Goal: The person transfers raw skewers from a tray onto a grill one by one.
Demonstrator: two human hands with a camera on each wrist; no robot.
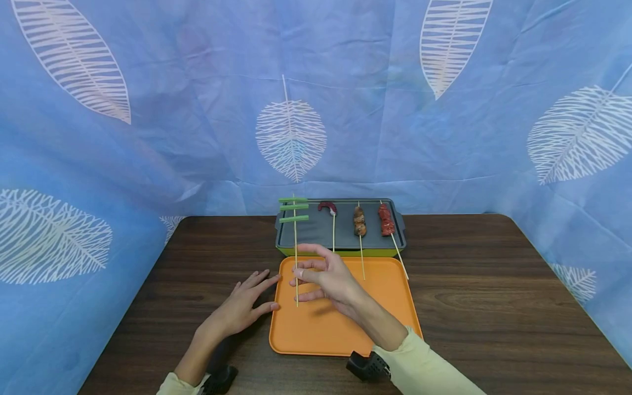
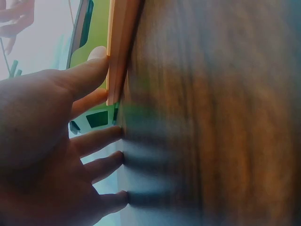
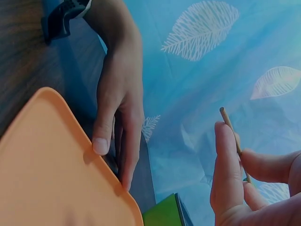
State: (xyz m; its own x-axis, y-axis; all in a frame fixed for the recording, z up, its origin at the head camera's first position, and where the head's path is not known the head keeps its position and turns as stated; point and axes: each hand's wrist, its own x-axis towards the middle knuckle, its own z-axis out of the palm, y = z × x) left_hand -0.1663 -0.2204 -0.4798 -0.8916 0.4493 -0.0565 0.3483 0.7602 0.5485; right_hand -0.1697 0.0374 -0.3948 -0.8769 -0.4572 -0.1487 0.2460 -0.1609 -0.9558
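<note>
My right hand (image 1: 340,282) pinches the lower part of a skewer (image 1: 295,236) between thumb and fingers. The stick stands roughly upright over the orange tray (image 1: 340,332), with green strips (image 1: 294,218) threaded across its top. In the right wrist view, the stick's lower end (image 3: 225,115) pokes past the fingers. My left hand (image 1: 237,312) lies at the tray's left edge, fingers spread; its thumb and index finger touch the rim in the left wrist view, while the other fingertips (image 2: 115,160) rest on the table.
Behind the tray stands a dark grill pan (image 1: 316,238) with a green base. On it lie a skewer with a dark red curled piece (image 1: 328,207), one with browned meat (image 1: 359,224) and one with red meat (image 1: 387,222). Their sticks point toward the tray. Wooden table (image 1: 494,296); blue leaf-patterned cloth behind.
</note>
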